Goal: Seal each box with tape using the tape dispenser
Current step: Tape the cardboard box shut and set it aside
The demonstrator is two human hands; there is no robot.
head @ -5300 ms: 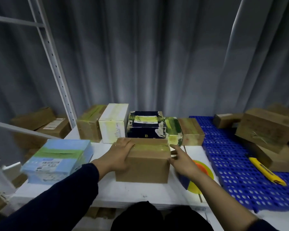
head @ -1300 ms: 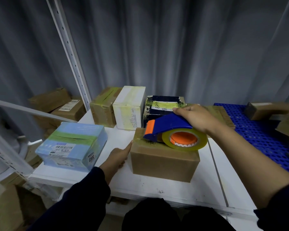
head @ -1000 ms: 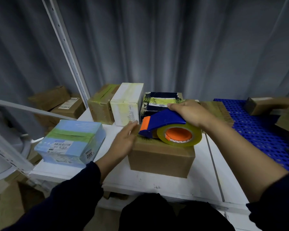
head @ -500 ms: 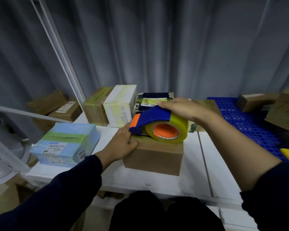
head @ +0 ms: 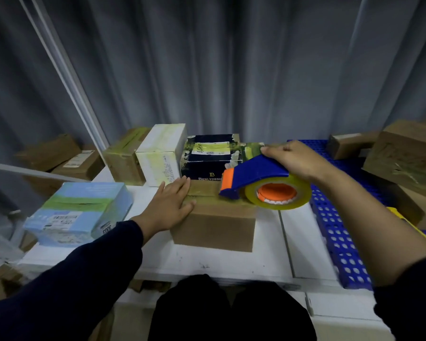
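Bare white tabletop point(head: 231, 263) open along lower centre, before plain brown cardboard box point(head: 214, 227); open strip also right of box, up to blue perforated plastic mat point(head: 335, 232). Behind box, row closes passage: tape-streaked brown carton point(head: 123, 161), white carton point(head: 161, 153), dark navy printed carton point(head: 207, 161). At left centre, light-blue taped box point(head: 79, 212) blocks; left hand point(head: 169, 207), flat on box edge, fills gap between. At box top right, right hand point(head: 298, 159) gripping blue-and-orange tape dispenser point(head: 253, 173) takes room.

The right forearm point(head: 369, 212) hides most of the yellow cutter point(head: 399, 214) — the edge crops the brown boxes point(head: 403, 153).
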